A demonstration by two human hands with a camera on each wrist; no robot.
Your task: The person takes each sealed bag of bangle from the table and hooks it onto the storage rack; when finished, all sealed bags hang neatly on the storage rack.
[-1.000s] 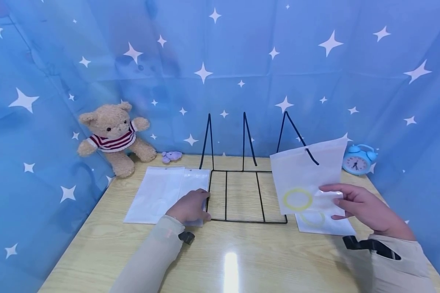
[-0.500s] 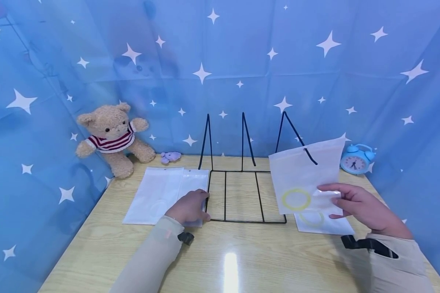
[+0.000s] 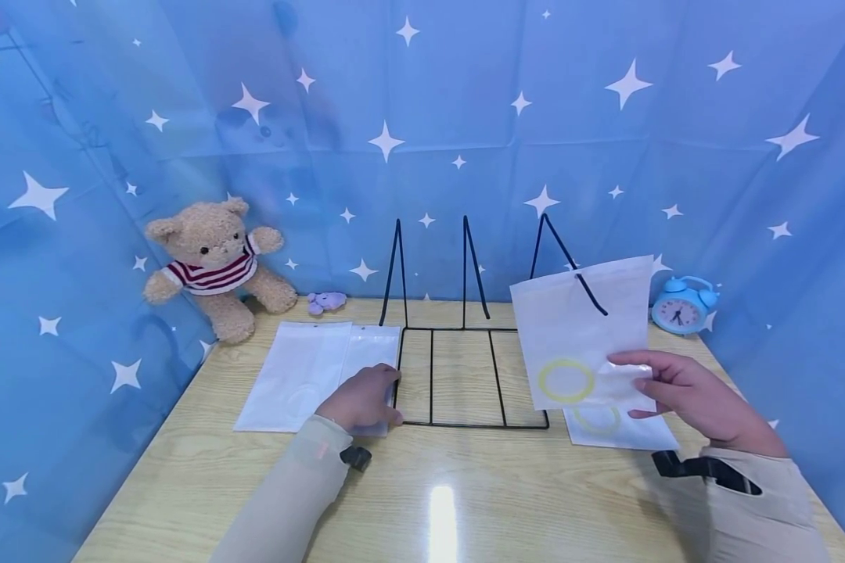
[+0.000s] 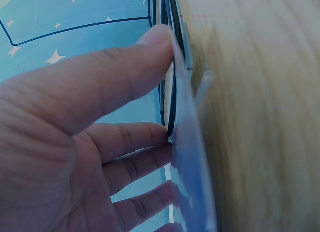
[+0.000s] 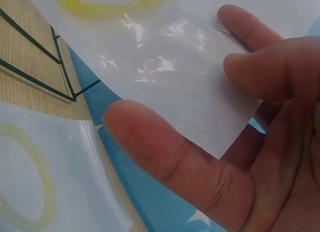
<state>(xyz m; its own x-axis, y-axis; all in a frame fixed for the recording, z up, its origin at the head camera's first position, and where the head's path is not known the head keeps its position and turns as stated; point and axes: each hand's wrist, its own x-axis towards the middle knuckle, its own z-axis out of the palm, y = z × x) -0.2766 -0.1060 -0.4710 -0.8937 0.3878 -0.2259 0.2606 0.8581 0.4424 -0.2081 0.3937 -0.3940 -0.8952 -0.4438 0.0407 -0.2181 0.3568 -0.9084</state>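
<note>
In the head view my right hand (image 3: 690, 391) holds a white plastic zip bag (image 3: 591, 313) by its lower right part. A yellow ring shows through the bag, and a black hook of the wire rack (image 3: 489, 426) passes through the hole near its top. The right wrist view shows the bag's corner (image 5: 215, 127) between thumb and fingers. My left hand (image 3: 362, 397) touches the left side of the rack's base, beside another white bag (image 3: 373, 352). In the left wrist view its fingertips (image 4: 155, 132) meet the black wire next to clear plastic.
A larger white bag (image 3: 292, 375) lies at the left. Another bag with a yellow ring (image 3: 605, 428) lies under the held one. Behind are a teddy bear (image 3: 218, 254), a small purple toy (image 3: 326, 302) and a blue alarm clock (image 3: 683, 306). Two more rack hooks stand upright.
The held bag has shifted slightly up and back, its hole sliding further along the hook with my right hand. My left hand stays at the rack.
</note>
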